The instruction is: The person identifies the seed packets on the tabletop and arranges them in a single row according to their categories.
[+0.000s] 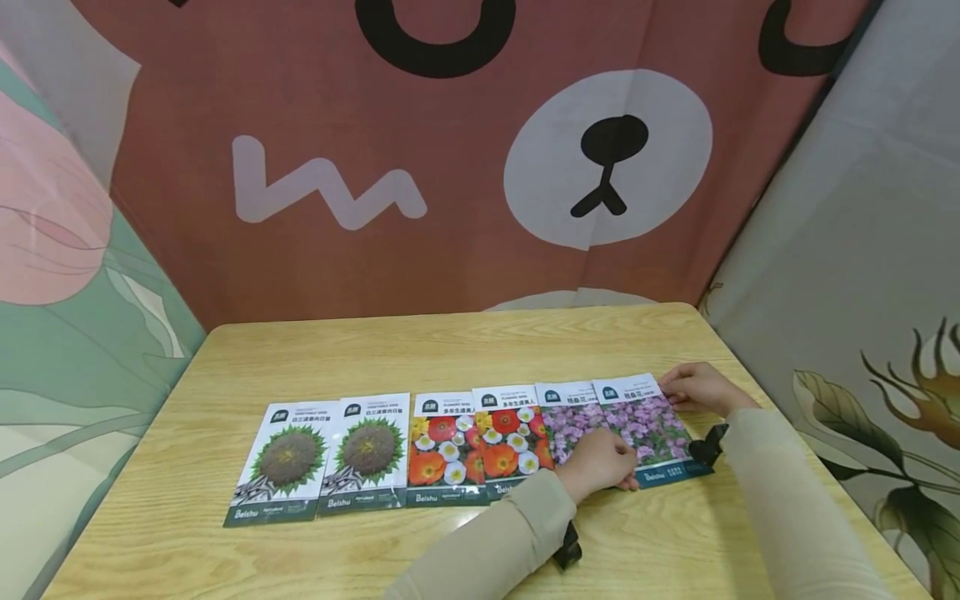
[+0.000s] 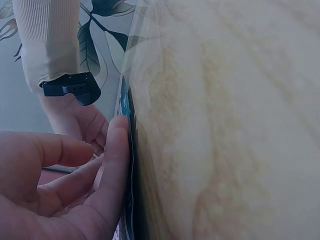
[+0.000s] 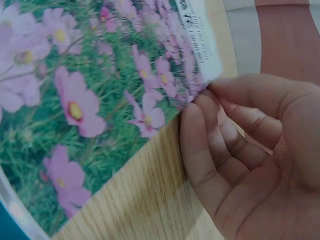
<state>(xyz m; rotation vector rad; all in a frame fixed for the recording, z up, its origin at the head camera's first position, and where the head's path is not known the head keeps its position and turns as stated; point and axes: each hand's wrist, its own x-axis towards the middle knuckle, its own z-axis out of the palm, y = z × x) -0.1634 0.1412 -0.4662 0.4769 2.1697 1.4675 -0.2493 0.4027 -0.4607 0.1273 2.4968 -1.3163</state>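
Note:
Two seed packets with purple cosmos flowers lie side by side, the rightmost packet (image 1: 647,423) slightly over its neighbour (image 1: 570,419). My right hand (image 1: 697,388) pinches the rightmost packet's right edge between thumb and fingers; in the right wrist view the flower picture (image 3: 75,110) runs up to those fingertips (image 3: 192,117). My left hand (image 1: 600,461) rests over the lower part of the two cosmos packets, partly hiding them. The left wrist view shows a fairly straight finger (image 2: 116,155) of the left hand lying against the packets, with the thumb and other fingers loosely bent.
Leftward in the same row lie two poppy packets (image 1: 442,454) and two sunflower packets (image 1: 288,460). All are on a wood-grain table (image 1: 420,350). A bear-print cloth (image 1: 450,267) hangs behind it, and patterned cloth (image 1: 847,275) hangs at the right.

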